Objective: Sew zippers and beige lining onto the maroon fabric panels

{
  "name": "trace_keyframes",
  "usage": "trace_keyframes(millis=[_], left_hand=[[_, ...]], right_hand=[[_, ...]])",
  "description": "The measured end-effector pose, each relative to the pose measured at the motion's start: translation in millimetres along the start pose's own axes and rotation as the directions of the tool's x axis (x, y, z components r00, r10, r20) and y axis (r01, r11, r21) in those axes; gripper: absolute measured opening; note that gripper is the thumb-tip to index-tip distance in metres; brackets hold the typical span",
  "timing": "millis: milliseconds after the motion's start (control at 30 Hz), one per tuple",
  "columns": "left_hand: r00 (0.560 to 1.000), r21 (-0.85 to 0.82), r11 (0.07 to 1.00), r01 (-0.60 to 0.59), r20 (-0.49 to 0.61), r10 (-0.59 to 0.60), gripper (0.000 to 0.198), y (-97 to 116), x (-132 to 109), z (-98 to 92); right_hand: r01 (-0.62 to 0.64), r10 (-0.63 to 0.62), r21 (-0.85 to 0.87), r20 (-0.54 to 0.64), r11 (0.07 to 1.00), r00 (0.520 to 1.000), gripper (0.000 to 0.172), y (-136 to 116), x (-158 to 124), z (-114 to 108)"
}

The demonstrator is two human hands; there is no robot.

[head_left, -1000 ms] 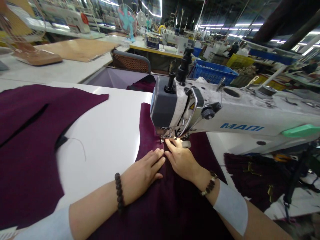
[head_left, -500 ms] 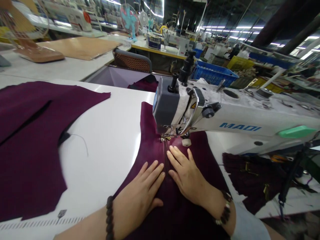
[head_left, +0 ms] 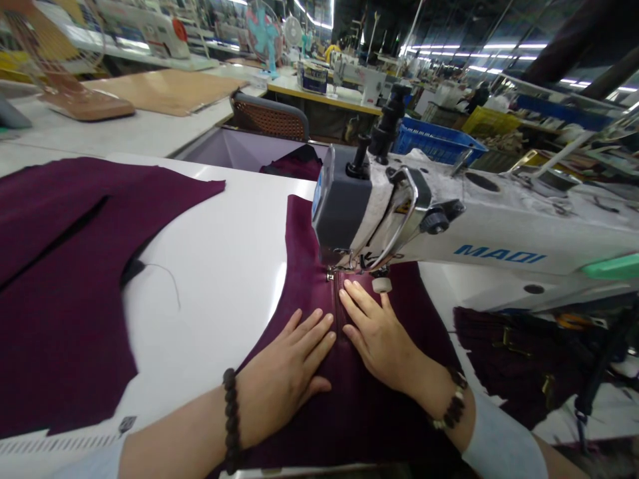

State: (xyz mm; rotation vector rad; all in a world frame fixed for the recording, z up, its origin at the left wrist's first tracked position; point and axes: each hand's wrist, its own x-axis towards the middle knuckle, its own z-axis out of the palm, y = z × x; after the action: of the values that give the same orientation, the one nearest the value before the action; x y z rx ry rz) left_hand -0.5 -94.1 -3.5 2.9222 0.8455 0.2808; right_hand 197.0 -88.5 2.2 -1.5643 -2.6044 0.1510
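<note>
A dark maroon fabric panel (head_left: 300,249) lies under the head of a white sewing machine (head_left: 367,206). Down its middle runs a narrow dark seam or zipper strip (head_left: 338,303), its far end at the presser foot (head_left: 330,273). My left hand (head_left: 294,366) rests flat on the panel left of the strip, fingers stretched toward the foot. On the strip's right side my right hand (head_left: 377,332) presses down with fingers extended, its tips close to the foot and a small white roller (head_left: 382,285). Neither hand grips anything. The needle tip is too small to make out.
Another maroon piece (head_left: 64,266) with a dark slit lies at the left on the white table (head_left: 214,266). More dark fabric with brass-coloured parts (head_left: 514,352) sits at the right. Behind the machine stand a blue crate (head_left: 436,140) and a chair (head_left: 272,118).
Both hands and the panel under them have slid slightly forward, toward the presser foot. The whole view has shifted a little, so the machine appears farther right.
</note>
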Motion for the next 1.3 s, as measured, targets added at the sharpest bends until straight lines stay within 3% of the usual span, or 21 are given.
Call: trace_keyframes(millis=[367,800,1000,1300], left_hand=[[1.0,-0.05,0.999,0.0,-0.022,-0.001,0.054,-25,14,2.8],[0.999,-0.072,0.997,-0.034,0.039,0.037,0.04,-50,25,-2.1],[0.998,-0.098,0.994,-0.057,-0.01,0.056,0.037,-60,27,-1.1],[0.997,-0.127,0.99,-0.069,0.018,0.072,0.037,-71,33,-3.8]], right_hand=[[0.015,-0.014,0.023,-0.033,1.0,0.999,0.045,15,25,-3],[0.006,-0.003,0.049,-0.058,0.999,0.998,0.031,24,44,-2],[0.029,-0.029,-0.037,0.001,0.999,1.0,0.03,24,52,-9],[0.054,-0.048,-0.107,0.052,0.993,0.997,0.03,28,57,-10]])
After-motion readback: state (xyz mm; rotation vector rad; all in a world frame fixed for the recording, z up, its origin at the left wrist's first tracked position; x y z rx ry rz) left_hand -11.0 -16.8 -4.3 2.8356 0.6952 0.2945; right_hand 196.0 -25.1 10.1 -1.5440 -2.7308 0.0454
